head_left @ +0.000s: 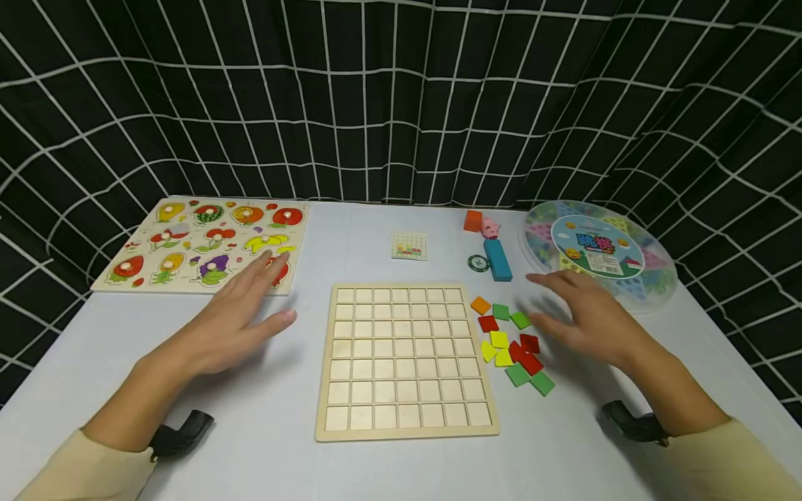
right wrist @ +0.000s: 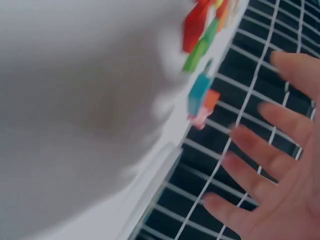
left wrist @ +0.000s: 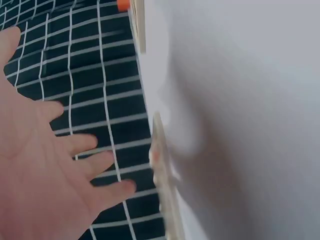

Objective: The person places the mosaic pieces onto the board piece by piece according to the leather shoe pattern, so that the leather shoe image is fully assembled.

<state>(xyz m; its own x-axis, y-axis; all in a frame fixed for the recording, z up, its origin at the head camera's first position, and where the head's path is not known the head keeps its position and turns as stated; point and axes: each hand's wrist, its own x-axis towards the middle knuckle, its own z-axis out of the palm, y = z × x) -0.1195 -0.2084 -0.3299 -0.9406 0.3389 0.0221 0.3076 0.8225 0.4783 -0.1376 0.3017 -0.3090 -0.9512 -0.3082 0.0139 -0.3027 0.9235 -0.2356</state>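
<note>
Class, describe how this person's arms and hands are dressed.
The left sleeve and right sleeve are plain beige. The left wrist camera and right wrist camera are black, angular. The left hand and right hand show no gloves or rings.

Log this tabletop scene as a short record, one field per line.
Surface: white table
Center: wooden grid board
Right of board: loose tiles in red, green, yellow and orange
Behind board: small pattern card
Left: fruit puzzle
Behind tiles: blue block, orange block, pink pig figure, round chip
Far right: round box, printed label on top
Left grip: raised above the table near the fruit puzzle, holding nothing
Right grip: raised near the tiles and round box, holding nothing
</note>
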